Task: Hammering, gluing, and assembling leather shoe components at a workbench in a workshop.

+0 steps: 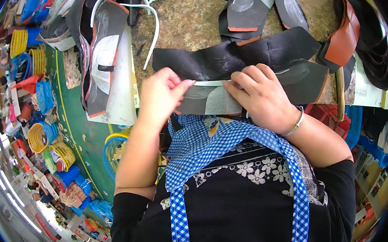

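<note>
A long dark leather piece (299,79) lies in front of me, its black flap (208,60) folded up along the far side and a lighter grey patch (223,101) on its near part. Along the fold runs a narrow white strip (209,82). My left hand (161,95) pinches the strip's left end between thumb and finger. Farther along, my right hand (265,97) has its fingers closed on the strip against the leather, a bracelet at its wrist. Part of the strip is hidden under the right fingers.
More grey leather pieces (249,13) lie at the far side of the worktable (178,32). A stack of pieces with orange edges (102,57) sits at left, beside pale loose strips (154,20). Brown leather (344,37) and black curved pieces (375,58) are at right. Baskets (115,153) stand below.
</note>
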The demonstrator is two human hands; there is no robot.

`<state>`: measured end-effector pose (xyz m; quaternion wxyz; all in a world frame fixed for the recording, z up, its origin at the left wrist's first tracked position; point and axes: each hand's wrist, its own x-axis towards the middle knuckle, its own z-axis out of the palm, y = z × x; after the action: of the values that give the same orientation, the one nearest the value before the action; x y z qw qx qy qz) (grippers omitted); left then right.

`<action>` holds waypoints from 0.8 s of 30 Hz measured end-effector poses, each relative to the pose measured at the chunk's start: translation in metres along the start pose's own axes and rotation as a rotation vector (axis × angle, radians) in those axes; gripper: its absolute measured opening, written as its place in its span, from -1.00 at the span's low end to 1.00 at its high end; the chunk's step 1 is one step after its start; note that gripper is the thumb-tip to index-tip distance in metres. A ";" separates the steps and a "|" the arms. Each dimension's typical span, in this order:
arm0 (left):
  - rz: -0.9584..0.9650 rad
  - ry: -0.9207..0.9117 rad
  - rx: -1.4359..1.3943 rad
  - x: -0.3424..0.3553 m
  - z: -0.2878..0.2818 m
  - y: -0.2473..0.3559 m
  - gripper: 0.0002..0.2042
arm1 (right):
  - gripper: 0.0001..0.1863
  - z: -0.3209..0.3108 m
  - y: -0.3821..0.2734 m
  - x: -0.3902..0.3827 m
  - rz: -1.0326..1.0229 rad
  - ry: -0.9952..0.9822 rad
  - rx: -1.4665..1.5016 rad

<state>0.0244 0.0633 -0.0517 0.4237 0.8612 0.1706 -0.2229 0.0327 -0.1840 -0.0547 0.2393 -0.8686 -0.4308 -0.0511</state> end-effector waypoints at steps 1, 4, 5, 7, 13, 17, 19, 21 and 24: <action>0.078 0.033 0.152 0.016 -0.008 -0.020 -0.65 | -0.56 -0.005 -0.001 0.000 0.011 0.004 0.029; 0.149 0.127 0.561 0.002 -0.013 0.028 -0.61 | -0.43 -0.020 -0.004 -0.009 0.318 0.126 -0.122; 0.476 0.289 0.597 -0.003 -0.003 0.024 -0.64 | -0.35 -0.018 -0.002 -0.015 0.383 0.177 -0.199; 1.027 0.437 0.611 -0.018 0.019 0.026 -0.64 | -0.39 -0.013 0.002 -0.023 0.539 0.150 -0.118; 1.280 -0.052 0.662 -0.017 0.078 0.032 -0.49 | -0.71 -0.015 0.020 -0.042 0.674 0.322 0.516; 1.287 -0.092 0.861 -0.023 0.076 0.042 -0.53 | -0.83 -0.032 0.034 -0.072 1.074 0.284 0.849; 1.359 0.013 1.036 -0.025 0.079 0.045 -0.65 | -0.86 -0.030 0.034 -0.077 1.043 0.292 0.587; 1.386 0.034 1.118 -0.025 0.081 0.050 -0.69 | -0.87 -0.033 0.036 -0.070 1.028 0.278 0.480; 1.419 0.094 1.235 -0.024 0.090 0.051 -0.75 | -0.71 -0.035 0.046 -0.063 0.983 0.261 0.338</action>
<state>0.0074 -0.0417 -0.0544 -0.0786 0.8443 -0.5253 0.0711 0.0336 -0.2691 -0.0600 0.4232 -0.9037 0.0578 0.0294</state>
